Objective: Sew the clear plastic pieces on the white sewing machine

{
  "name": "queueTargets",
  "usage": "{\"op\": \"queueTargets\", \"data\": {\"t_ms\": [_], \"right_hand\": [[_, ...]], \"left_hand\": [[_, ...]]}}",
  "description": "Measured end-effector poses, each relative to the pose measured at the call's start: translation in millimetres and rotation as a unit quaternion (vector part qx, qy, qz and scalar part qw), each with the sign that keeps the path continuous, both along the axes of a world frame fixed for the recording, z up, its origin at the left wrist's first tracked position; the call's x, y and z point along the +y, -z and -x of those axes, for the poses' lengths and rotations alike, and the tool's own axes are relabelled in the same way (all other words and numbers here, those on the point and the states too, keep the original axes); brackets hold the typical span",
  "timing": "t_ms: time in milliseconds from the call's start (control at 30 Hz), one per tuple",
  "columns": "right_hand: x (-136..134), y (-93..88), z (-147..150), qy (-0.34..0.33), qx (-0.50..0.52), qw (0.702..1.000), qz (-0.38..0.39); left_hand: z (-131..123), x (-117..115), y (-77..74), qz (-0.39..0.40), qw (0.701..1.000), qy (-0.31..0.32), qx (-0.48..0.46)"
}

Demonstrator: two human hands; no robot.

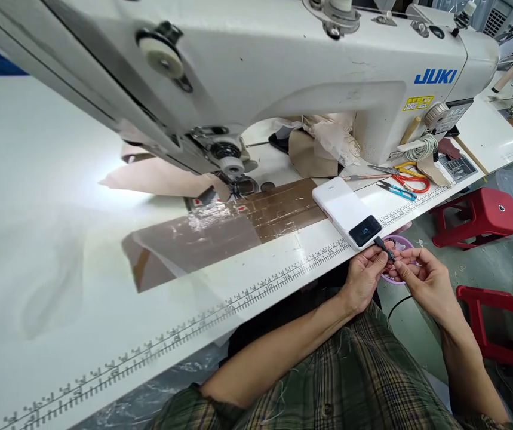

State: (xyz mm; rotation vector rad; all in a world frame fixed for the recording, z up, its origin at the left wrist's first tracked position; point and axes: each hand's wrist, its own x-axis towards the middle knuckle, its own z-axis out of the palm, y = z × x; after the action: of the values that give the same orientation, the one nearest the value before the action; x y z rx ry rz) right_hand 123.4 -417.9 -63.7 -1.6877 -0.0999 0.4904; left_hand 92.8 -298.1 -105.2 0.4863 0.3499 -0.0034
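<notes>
A white power bank [337,206] lies at the table's front edge, its small dark display lit. From its near end comes a black charging cable [382,245], whose plug meets the power bank. My left hand [363,276] is closed on the cable just below that plug, thumb and fingers pinched together. Close beside it on the right, my right hand [429,279] pinches the same cable between thumb and fingertips. Fingers partly hide the cable there. Both hands are just off the table edge, in front of my body.
A white JUKI sewing machine [283,65] stands across the table. Brown tape [283,209] covers the surface near its needle. Scissors [417,179], blue thread snips [397,191] and fabric scraps lie behind the power bank. Red stools [480,215] and a purple basket [406,242] are below, right.
</notes>
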Motion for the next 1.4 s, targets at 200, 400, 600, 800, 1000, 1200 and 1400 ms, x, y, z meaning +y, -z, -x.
{"op": "queueTargets", "data": {"t_ms": [200, 400, 600, 800, 1000, 1200, 1400], "right_hand": [[2, -5.1, 3, -0.024, -0.229, 0.964, 0.135], [2, -10.7, -1, -0.069, -0.311, 0.931, 0.175], [6, -12.5, -5, -0.053, -0.191, 0.971, 0.136], [13, -15.4, -11, -0.080, -0.146, 0.978, 0.123], [11, -15.1, -17, -0.125, -0.143, 0.972, 0.139], [3, -32.1, -23, -0.240, -0.340, 0.881, 0.224], [7, -38.7, -26, -0.252, -0.301, 0.892, 0.226]], "left_hand": [[1, -1, -6.4, 0.014, 0.999, -0.021, 0.021], [6, 2, -10.3, 0.046, 0.997, -0.031, 0.051], [8, 5, -14.2, 0.029, 0.998, -0.015, 0.052], [9, 7, -14.3, -0.027, 0.996, -0.010, 0.083], [13, 9, -13.1, -0.042, 0.997, -0.003, 0.072], [17, 9, -6.4, -0.099, 0.995, -0.026, 0.013], [17, 9, -3.3, -0.125, 0.991, -0.033, 0.030]]}}
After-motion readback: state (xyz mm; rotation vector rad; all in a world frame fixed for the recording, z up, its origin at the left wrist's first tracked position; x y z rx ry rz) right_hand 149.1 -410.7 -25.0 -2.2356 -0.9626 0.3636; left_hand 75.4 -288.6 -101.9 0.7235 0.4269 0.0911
